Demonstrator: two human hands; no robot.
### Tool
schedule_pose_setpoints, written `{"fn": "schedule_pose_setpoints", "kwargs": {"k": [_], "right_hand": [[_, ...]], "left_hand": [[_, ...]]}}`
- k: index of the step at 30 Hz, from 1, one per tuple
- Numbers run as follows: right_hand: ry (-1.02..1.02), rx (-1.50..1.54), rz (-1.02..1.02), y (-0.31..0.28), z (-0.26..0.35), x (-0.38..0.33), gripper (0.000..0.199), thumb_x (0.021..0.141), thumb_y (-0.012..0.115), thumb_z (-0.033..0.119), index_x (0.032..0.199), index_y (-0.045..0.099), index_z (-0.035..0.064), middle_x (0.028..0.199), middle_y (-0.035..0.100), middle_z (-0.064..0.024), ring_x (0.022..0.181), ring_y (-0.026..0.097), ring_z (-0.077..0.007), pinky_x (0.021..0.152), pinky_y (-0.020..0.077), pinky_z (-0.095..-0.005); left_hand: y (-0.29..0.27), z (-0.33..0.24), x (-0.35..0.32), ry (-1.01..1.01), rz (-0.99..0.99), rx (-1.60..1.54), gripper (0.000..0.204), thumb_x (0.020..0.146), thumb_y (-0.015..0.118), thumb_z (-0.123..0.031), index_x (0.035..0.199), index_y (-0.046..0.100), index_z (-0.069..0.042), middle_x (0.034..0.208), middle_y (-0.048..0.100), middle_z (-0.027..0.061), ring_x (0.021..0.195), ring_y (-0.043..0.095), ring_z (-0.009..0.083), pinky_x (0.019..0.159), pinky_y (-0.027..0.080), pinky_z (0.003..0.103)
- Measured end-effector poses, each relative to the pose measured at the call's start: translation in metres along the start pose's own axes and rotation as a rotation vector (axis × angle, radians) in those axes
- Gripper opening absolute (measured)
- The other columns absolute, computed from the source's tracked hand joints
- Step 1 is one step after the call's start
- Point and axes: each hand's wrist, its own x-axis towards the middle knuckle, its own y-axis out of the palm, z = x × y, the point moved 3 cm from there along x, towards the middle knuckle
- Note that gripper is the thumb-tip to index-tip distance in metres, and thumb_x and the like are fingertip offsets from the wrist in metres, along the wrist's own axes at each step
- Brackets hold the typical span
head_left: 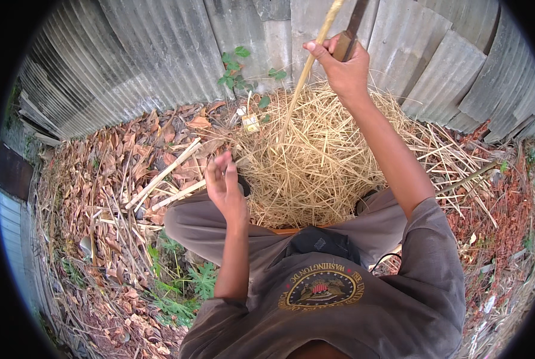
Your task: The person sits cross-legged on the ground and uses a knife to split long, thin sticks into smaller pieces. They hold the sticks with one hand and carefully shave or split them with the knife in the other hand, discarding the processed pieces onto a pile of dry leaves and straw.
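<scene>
My right hand (346, 69) is raised over the straw at the far side, closed around the brown wooden handle (343, 46) of a knife. Its dark blade (356, 18) points up and away, running out of the picture. A long pale stick (305, 73), perhaps bamboo, slants past the thumb of this hand; whether the thumb grips it or only touches it, I cannot tell. The stick's lower end reaches the heap of straw-coloured shavings (321, 161). My left hand (224, 185) hovers over my left knee beside the heap, empty, fingers loosely bent and apart.
Corrugated metal sheets (160, 48) form a fence along the far side. Cut pale sticks (166, 173) lie left of the heap on dry leaves (112, 161). More thin strips (459, 164) are scattered at right. A small yellowish packet (251, 123) and green plants are nearby.
</scene>
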Motion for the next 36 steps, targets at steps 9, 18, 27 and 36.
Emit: {"fn": "schedule_pose_setpoints", "kwargs": {"k": [9, 18, 27, 36], "right_hand": [[0.095, 0.031, 0.262, 0.107, -0.016, -0.021, 0.028, 0.080, 0.075, 0.026, 0.080, 0.058, 0.0038, 0.067, 0.059, -0.0020, 0.062, 0.056, -0.0108, 0.058, 0.0461, -0.0284], [0.397, -0.058, 0.218, 0.044, -0.093, -0.087, 0.033, 0.089, 0.065, 0.036, 0.080, 0.054, 0.0066, 0.063, 0.054, -0.0006, 0.057, 0.052, -0.0099, 0.053, 0.0431, -0.0275], [1.025, -0.116, 0.359, 0.014, -0.220, -0.270, 0.031, 0.090, 0.065, 0.030, 0.074, 0.048, 0.0105, 0.052, 0.041, 0.0038, 0.041, 0.040, -0.0064, 0.038, 0.0309, -0.0236], [1.397, -0.104, 0.642, 0.083, -0.270, -0.326, 0.021, 0.090, 0.061, 0.020, 0.079, 0.050, 0.0054, 0.052, 0.047, -0.0036, 0.044, 0.045, -0.0127, 0.042, 0.0379, -0.0293]], "left_hand": [[0.098, -0.008, 0.154, 0.091, 0.847, 0.467, 0.035, 0.091, 0.062, -0.015, 0.117, 0.053, 0.007, 0.104, 0.066, 0.0165, 0.102, 0.064, 0.0225, 0.086, 0.050, 0.035], [0.075, 0.079, 0.205, -0.003, 0.683, 0.333, 0.021, 0.095, 0.058, -0.016, 0.102, 0.060, 0.003, 0.086, 0.068, 0.0077, 0.082, 0.066, 0.0136, 0.079, 0.052, 0.028], [0.111, 0.114, 0.225, -0.046, 0.470, 0.145, 0.046, 0.101, 0.041, -0.043, 0.087, 0.054, -0.001, 0.067, 0.054, 0.0024, 0.063, 0.057, 0.0097, 0.063, 0.050, 0.025], [0.090, 0.149, 0.245, 0.124, 0.221, 0.026, 0.042, 0.102, 0.037, -0.041, 0.076, 0.045, -0.008, 0.061, 0.043, -0.0017, 0.053, 0.044, 0.0067, 0.049, 0.040, 0.023]]}}
